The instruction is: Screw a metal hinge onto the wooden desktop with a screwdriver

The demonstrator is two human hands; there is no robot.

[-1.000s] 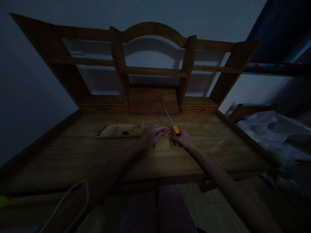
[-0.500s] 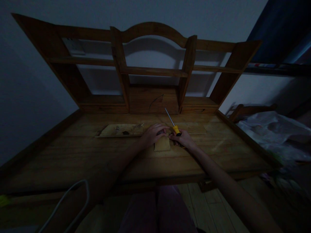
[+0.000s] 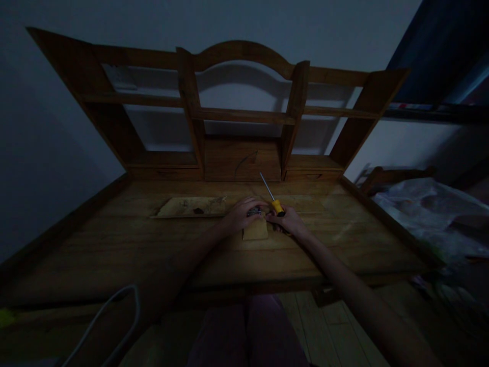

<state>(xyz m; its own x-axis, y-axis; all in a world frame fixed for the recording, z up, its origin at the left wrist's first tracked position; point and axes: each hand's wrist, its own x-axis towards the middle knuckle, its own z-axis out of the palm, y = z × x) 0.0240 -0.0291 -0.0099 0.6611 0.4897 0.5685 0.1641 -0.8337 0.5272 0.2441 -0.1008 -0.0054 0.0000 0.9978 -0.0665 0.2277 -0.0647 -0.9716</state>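
In my right hand (image 3: 290, 223) is a screwdriver (image 3: 277, 206) with a yellow and black handle, its metal shaft pointing up and away toward the shelf. The thumb and fingertips of that hand also reach to the edge of a small dark metal piece (image 3: 254, 211). My left hand (image 3: 239, 216) curls over this metal piece from the left, fingers closed about it. Just below the metal piece, a small light-brown board (image 3: 255, 230) lies on the wooden desk (image 3: 229, 260). Poor light hides the exact shape of the metal piece.
A long pale strip of worn wood (image 3: 191, 206) lies behind my left hand. At the desk's back stands a wooden shelf unit (image 3: 244, 116). White plastic bags (image 3: 424, 204) are off to the right; a white cable (image 3: 135, 300) loops at lower left.
The left fingers have shifted slightly, so more of the metal piece shows between them. The screwdriver stays at nearly the same angle in my right hand. The view has tilted a little.
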